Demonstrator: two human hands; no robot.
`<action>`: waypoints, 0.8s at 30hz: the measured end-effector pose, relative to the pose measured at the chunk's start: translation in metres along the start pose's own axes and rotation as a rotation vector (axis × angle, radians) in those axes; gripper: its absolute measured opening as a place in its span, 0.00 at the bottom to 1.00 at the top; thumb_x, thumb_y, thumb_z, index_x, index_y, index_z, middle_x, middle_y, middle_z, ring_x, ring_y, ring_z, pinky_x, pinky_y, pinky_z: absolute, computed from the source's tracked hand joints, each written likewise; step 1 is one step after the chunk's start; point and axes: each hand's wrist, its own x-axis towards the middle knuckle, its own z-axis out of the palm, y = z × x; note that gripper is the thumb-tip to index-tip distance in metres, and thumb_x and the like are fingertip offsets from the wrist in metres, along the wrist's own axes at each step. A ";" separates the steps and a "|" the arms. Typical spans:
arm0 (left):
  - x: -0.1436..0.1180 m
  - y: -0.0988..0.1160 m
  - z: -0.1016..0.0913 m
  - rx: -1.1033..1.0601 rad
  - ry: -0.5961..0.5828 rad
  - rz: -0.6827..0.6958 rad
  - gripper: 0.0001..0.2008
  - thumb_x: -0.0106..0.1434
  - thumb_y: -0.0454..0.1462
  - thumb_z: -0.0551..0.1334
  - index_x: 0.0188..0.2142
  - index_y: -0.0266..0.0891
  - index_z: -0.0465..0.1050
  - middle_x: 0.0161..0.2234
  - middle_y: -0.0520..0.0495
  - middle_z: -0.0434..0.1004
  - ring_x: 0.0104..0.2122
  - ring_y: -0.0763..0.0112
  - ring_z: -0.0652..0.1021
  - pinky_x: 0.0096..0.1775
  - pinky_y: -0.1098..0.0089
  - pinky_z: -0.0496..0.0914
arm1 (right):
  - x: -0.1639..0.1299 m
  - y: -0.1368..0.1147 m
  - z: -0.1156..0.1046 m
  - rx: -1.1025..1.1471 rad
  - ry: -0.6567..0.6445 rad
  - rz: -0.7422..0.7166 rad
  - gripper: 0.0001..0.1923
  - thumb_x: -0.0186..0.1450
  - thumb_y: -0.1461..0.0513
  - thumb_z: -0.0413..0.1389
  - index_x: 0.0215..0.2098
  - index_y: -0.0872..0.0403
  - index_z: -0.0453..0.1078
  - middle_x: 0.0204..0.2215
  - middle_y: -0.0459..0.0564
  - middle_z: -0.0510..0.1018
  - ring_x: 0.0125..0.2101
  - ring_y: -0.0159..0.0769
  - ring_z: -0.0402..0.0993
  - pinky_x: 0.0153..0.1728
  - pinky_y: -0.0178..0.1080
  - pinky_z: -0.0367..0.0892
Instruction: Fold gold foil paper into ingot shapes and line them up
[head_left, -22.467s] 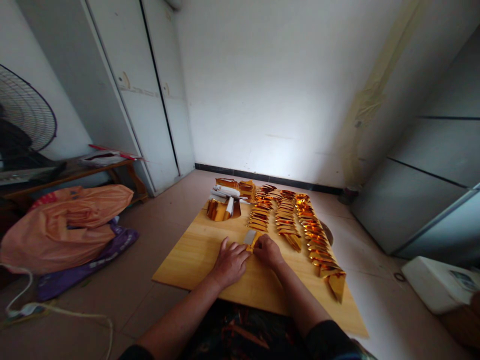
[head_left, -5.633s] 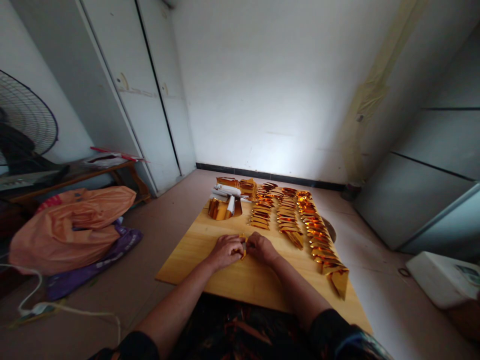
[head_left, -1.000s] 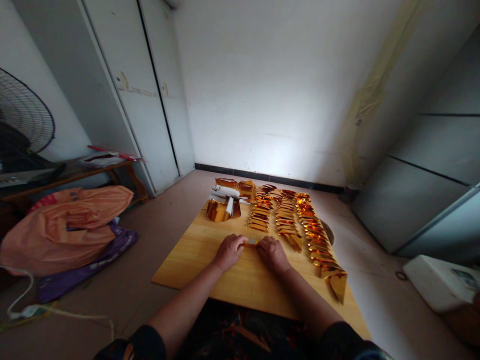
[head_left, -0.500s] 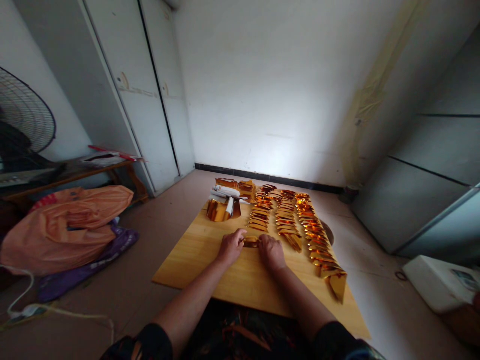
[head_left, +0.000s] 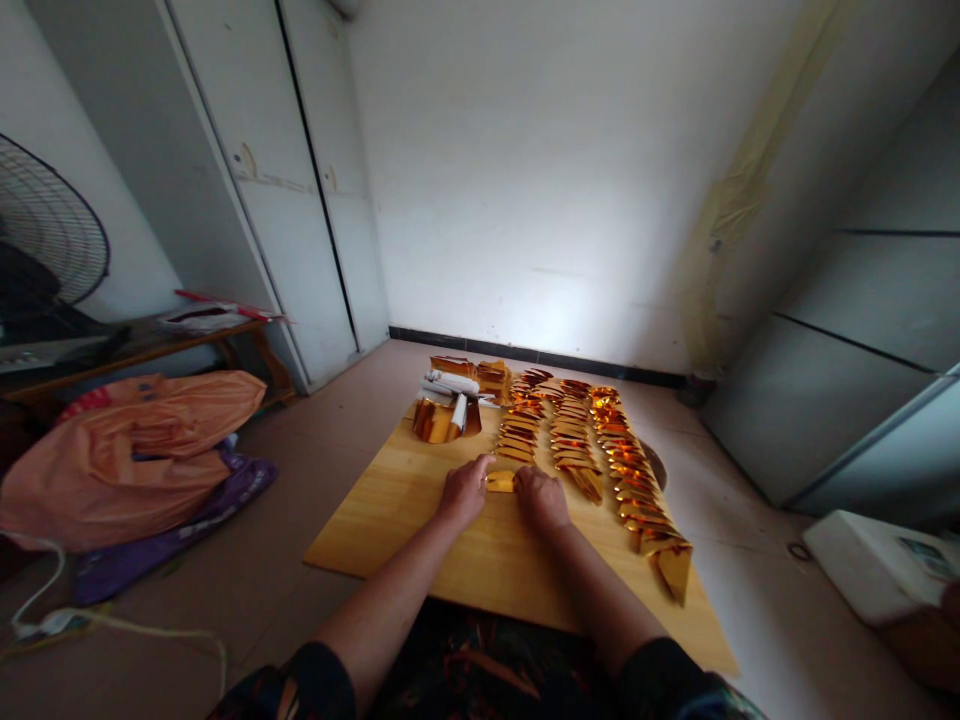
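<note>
Between my two hands is a small piece of gold foil paper (head_left: 501, 482), held just over the wooden board. My left hand (head_left: 466, 490) pinches its left end with thumb and fingers. At the right end, my right hand (head_left: 543, 498) has its fingers curled around the paper. Beyond and to the right, folded gold foil pieces (head_left: 574, 440) lie overlapping in three long rows. A curved stack of gold foil sheets (head_left: 436, 420) sits at the board's far left, beside white paper rolls (head_left: 451, 384).
The wooden board (head_left: 390, 515) lies low before me. Orange and purple bags (head_left: 142, 450) and a white cable (head_left: 112, 622) are on the left floor, below a fan (head_left: 52, 220). On the right are a white box (head_left: 885, 565) and a grey cabinet (head_left: 847, 340).
The gold foil paper between my hands has turned, so a flatter, brighter yellow face shows now. Both hands keep nearly the same place and grip.
</note>
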 end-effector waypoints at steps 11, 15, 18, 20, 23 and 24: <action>0.008 0.009 0.000 0.190 -0.114 -0.098 0.23 0.61 0.26 0.52 0.55 0.44 0.60 0.42 0.45 0.77 0.40 0.65 0.77 0.40 0.69 0.66 | 0.002 -0.002 -0.007 0.040 -0.038 0.088 0.12 0.68 0.59 0.47 0.38 0.50 0.72 0.37 0.49 0.79 0.36 0.34 0.75 0.37 0.36 0.60; 0.007 0.011 -0.001 0.241 -0.125 -0.132 0.22 0.62 0.28 0.53 0.55 0.44 0.60 0.43 0.45 0.75 0.42 0.66 0.76 0.42 0.70 0.66 | 0.002 -0.002 -0.006 0.016 -0.039 0.087 0.11 0.68 0.59 0.47 0.39 0.49 0.71 0.37 0.48 0.79 0.35 0.34 0.75 0.38 0.36 0.60; 0.006 0.009 -0.001 0.245 -0.122 -0.114 0.22 0.62 0.27 0.52 0.54 0.46 0.62 0.43 0.47 0.74 0.40 0.67 0.76 0.42 0.70 0.66 | 0.000 -0.003 -0.004 -0.012 0.004 0.066 0.11 0.68 0.60 0.47 0.38 0.50 0.72 0.36 0.49 0.78 0.34 0.34 0.75 0.37 0.36 0.60; 0.004 0.005 0.000 0.241 -0.107 -0.067 0.22 0.62 0.26 0.51 0.51 0.47 0.66 0.42 0.48 0.74 0.40 0.68 0.75 0.41 0.71 0.65 | -0.002 -0.002 -0.002 -0.021 0.033 0.050 0.12 0.68 0.60 0.47 0.37 0.51 0.72 0.35 0.50 0.78 0.33 0.34 0.75 0.36 0.36 0.59; 0.001 -0.002 0.002 0.226 -0.110 0.032 0.20 0.62 0.27 0.51 0.45 0.49 0.73 0.38 0.50 0.72 0.38 0.70 0.74 0.40 0.72 0.65 | -0.002 -0.001 0.002 -0.020 0.063 0.034 0.12 0.68 0.60 0.47 0.36 0.51 0.72 0.34 0.49 0.78 0.32 0.34 0.74 0.35 0.36 0.58; 0.001 -0.004 0.002 0.216 -0.115 0.069 0.19 0.62 0.28 0.51 0.43 0.49 0.74 0.37 0.50 0.72 0.38 0.71 0.74 0.40 0.72 0.65 | -0.002 -0.001 0.003 -0.019 0.068 0.031 0.12 0.67 0.60 0.47 0.35 0.51 0.72 0.34 0.49 0.78 0.32 0.34 0.74 0.35 0.36 0.58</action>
